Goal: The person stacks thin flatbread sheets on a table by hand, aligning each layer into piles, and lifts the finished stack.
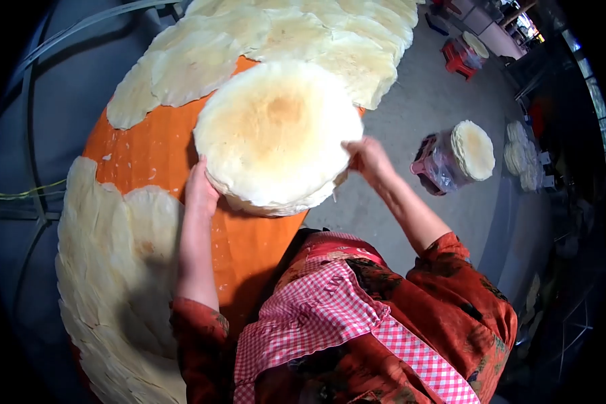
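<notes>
Both hands (200,192) (369,160) closed on opposite edges of a flatbread stack (279,135), overlapping flatbreads (303,34) beyond, another pile (475,150) rightward

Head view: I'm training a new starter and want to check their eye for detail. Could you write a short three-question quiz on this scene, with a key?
1. Multiple choice: what colour is the bare table surface near the stack of flatbreads?
a) blue
b) orange
c) white

2. True or false: the left hand and the right hand are on opposite sides of the stack of flatbreads.

3. Fill the gap: the pink-and-white apron has a ____ pattern.

Key: 1. b; 2. true; 3. checked.
</notes>
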`<state>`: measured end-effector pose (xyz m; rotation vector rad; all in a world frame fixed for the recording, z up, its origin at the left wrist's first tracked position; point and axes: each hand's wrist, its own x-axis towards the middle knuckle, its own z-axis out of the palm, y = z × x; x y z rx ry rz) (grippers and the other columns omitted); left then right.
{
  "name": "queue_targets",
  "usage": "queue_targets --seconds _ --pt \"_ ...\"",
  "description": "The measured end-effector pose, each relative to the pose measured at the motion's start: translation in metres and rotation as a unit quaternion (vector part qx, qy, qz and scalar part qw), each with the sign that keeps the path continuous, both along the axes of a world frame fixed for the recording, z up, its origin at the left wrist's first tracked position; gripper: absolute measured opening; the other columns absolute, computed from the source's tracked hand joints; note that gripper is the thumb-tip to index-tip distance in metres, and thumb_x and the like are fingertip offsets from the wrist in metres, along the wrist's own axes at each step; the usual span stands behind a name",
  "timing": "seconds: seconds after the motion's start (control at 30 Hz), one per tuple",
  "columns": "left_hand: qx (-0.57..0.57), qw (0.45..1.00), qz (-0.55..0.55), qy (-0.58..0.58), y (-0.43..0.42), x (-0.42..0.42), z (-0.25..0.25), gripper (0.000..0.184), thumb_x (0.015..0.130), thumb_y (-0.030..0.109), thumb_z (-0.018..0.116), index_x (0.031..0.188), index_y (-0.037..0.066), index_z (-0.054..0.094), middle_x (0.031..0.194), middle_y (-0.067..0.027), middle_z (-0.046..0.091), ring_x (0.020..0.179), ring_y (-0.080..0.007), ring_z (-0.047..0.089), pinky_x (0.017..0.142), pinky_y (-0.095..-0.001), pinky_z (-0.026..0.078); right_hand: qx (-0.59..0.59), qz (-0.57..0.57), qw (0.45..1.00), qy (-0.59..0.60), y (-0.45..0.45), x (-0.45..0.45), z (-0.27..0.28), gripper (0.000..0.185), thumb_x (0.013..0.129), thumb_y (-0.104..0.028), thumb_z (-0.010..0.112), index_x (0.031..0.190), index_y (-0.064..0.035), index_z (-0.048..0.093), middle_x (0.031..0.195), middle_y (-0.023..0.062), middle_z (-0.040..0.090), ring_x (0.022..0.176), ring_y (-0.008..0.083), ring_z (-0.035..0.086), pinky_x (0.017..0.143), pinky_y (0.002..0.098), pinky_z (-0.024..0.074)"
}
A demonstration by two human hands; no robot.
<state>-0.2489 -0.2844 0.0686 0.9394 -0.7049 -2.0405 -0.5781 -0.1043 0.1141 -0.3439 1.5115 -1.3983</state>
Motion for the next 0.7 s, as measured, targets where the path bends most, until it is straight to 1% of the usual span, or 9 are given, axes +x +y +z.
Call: queue_targets --seconds 0.07,0.23,0.33,0.5,0.53,0.6,0.63,0.67,0.7 --pt "0.088 0.992 -0.006 -0.085 0.013 -0.002 0.003 0.051 0.095 0.034 0.051 0.134 0.003 0.038 0.134 -0.0147 0.047 0.123 -0.0267 0.047 0.098 -0.0449 0.042 0.086 0.057 0.990 -0.098 0.013 0.011 -0.019 0.025 0.088 -0.015 0.058 0.099 0.0069 0.058 0.075 0.0141 0.064 0.059 0.0210 0.063 0.062 0.0342 0.0558" --pt "-0.007 0.990 -0.018 -0.141 0.032 -0.004 -0.002 0.043 0.083 0.001 0.060 0.122 0.007 0.042 0.117 -0.0100 0.056 0.103 -0.0228 0.057 0.075 -0.0396 0.050 0.061 0.017 0.988 -0.145 0.003 -0.001 -0.016 0.039 0.093 -0.027 0.054 0.115 0.0043 0.056 0.065 0.0078 0.059 0.052 0.0171 0.060 0.052 0.0276 0.0523" --pt "-0.043 0.983 -0.011 -0.180 0.031 -0.007 -0.010 0.049 0.082 -0.001 0.059 0.126 0.007 0.039 0.115 -0.0104 0.057 0.099 -0.0210 0.058 0.071 -0.0340 0.048 0.051 0.051 0.995 -0.071 -0.006 -0.013 -0.018 0.017 0.089 -0.016 0.059 0.086 0.0012 0.060 0.062 0.0071 0.058 0.046 0.0132 0.055 0.046 0.0260 0.0482" --pt "-0.143 0.943 0.035 -0.298 0.018 -0.001 -0.052 0.056 0.080 0.000 0.061 0.131 0.004 0.037 0.114 -0.0156 0.056 0.097 -0.0238 0.058 0.077 -0.0346 0.048 0.091 0.071 0.993 0.033 0.009 0.001 -0.007 0.022 0.086 -0.021 0.064 0.077 -0.0012 0.059 0.061 0.0073 0.061 0.045 0.0142 0.056 0.046 0.0264 0.0469" --pt "-0.199 0.913 0.056 -0.351 0.020 -0.001 -0.049 0.057 0.079 0.002 0.062 0.131 0.003 0.038 0.118 -0.0170 0.054 0.101 -0.0262 0.056 0.082 -0.0366 0.046 0.147 0.103 0.982 0.063 0.012 -0.002 -0.007 0.024 0.085 -0.023 0.065 0.079 -0.0006 0.060 0.060 0.0075 0.061 0.046 0.0155 0.058 0.048 0.0291 0.0485" --pt "-0.309 0.810 0.118 -0.485 0.037 -0.012 -0.013 0.060 0.076 0.004 0.066 0.130 0.002 0.039 0.127 -0.0201 0.048 0.111 -0.0318 0.050 0.094 -0.0415 0.041 0.172 0.098 0.899 0.392 0.015 -0.020 -0.029 0.029 0.082 -0.027 0.068 0.090 0.0000 0.062 0.078 0.0121 0.067 0.065 0.0214 0.065 0.062 0.0363 0.0516" --pt "-0.474 0.646 0.131 -0.584 0.049 -0.017 0.019 0.059 0.073 0.005 0.069 0.126 -0.001 0.044 0.120 -0.0191 0.051 0.109 -0.0351 0.051 0.097 -0.0422 0.040 0.132 0.038 0.848 0.513 0.015 -0.019 -0.017 0.032 0.082 -0.029 0.068 0.097 -0.0011 0.061 0.094 0.0139 0.065 0.080 0.0254 0.064 0.071 0.0380 0.0499" --pt "-0.480 0.667 0.132 -0.554 0.057 -0.022 0.023 0.063 0.071 0.009 0.072 0.127 -0.002 0.044 0.126 -0.0210 0.047 0.116 -0.0373 0.045 0.105 -0.0443 0.031 0.074 -0.014 0.785 0.614 0.011 -0.012 -0.003 0.037 0.081 -0.030 0.067 0.105 -0.0022 0.061 0.110 0.0157 0.063 0.095 0.0295 0.062 0.080 0.0397 0.0483" --pt "-0.520 0.627 0.114 -0.569 0.074 -0.031 0.030 0.067 0.071 0.019 0.075 0.130 0.003 0.046 0.134 -0.0185 0.041 0.123 -0.0349 0.039 0.107 -0.0429 0.028 -0.014 0.029 0.742 0.670 -0.001 -0.013 0.002 0.045 0.081 -0.034 0.067 0.113 -0.0041 0.057 0.123 0.0167 0.055 0.109 0.0317 0.054 0.088 0.0412 0.0437"
